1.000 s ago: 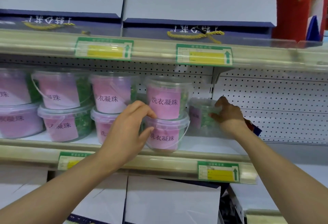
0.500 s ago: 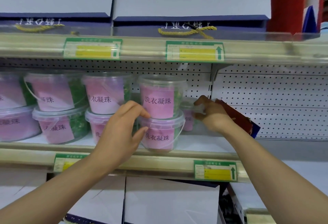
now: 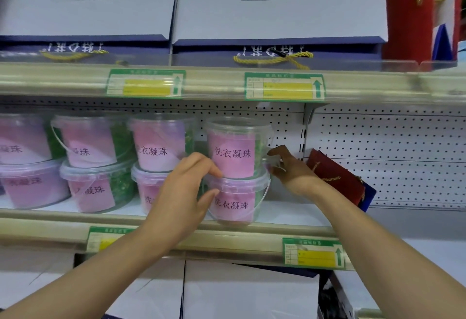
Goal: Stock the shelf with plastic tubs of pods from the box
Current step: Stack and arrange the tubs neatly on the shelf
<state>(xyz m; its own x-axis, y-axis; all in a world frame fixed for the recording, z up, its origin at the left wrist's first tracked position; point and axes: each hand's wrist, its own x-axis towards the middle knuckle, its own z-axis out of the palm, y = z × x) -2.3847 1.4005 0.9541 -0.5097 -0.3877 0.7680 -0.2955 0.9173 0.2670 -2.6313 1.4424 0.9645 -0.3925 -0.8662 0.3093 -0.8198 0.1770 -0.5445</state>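
The left hand (image 3: 187, 192) reaches up to the shelf (image 3: 290, 214), fingers curved, fingertips on the top tub (image 3: 235, 149) and thumb against the bottom tub (image 3: 237, 201) of the rightmost stack; its grip looks loose. The right hand (image 3: 290, 169) reaches behind that stack, fingers curled on something clear; I cannot tell what. More stacked tubs (image 3: 95, 162) stand to the left before a pegboard (image 3: 390, 157). A red bag (image 3: 332, 174) leans to the right.

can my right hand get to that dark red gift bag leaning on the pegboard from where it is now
Probably yes. The right hand is just left of the dark red gift bag, with the wrist nearly against it, and nothing stands between them. It seems to be holding a partly hidden clear tub, so it may need to let go first.
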